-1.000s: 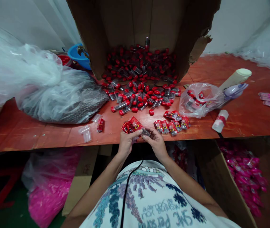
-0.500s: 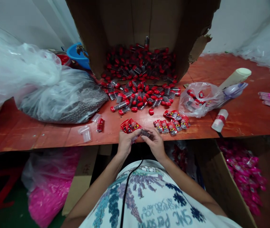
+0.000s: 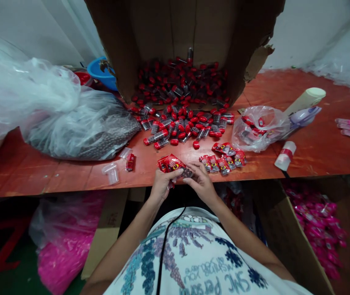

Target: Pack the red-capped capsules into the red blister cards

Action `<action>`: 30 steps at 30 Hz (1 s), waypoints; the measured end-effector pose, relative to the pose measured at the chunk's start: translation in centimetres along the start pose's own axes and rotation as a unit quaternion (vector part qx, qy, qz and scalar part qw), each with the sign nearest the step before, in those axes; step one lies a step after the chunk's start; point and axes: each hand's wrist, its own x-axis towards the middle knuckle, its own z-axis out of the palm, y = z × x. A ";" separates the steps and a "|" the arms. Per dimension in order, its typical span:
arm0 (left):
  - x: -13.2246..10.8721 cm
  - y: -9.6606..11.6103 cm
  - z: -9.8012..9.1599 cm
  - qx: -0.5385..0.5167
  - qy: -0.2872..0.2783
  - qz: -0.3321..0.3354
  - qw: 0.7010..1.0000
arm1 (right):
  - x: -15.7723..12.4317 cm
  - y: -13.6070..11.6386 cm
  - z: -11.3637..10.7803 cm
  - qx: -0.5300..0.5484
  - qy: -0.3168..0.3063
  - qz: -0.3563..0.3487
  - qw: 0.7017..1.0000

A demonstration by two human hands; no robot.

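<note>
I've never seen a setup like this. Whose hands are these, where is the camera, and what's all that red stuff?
There's no machine here: these are a person's bare hands, seen from a camera worn on their head, looking forward and down. The left hand grips red packaging; the right hand pinches its dark-looking end. Whether it's one packet or several is hard to tell.

On the reddish table, small red-capped containers spill from an open cardboard box. Red packets lie near the right hand. To the left sits a clear plastic bag of dark pieces.
</note>
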 end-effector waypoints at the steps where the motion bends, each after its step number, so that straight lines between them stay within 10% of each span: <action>1: 0.0 -0.1 0.0 0.012 -0.008 -0.011 1.000 | 0.2 -0.1 -0.2 -0.018 -0.015 -0.014 1.000; 7: 0.1 -1.2 -0.1 0.031 -0.036 -0.031 0.998 | 0.8 0.4 -1.0 -0.026 -0.055 -0.037 0.997; 14: 1.0 -2.2 0.2 0.016 -0.047 -0.069 0.996 | -0.3 2.5 -2.7 -0.093 0.065 -0.040 0.993; 23: 2.0 -5.5 2.3 0.067 -0.051 -0.085 0.993 | 0.6 2.2 -10.6 -0.509 0.142 -0.051 0.848; 30: 4.2 -7.6 6.0 0.248 -0.085 0.009 0.965 | 4.7 1.8 -14.0 -0.571 0.036 0.052 0.818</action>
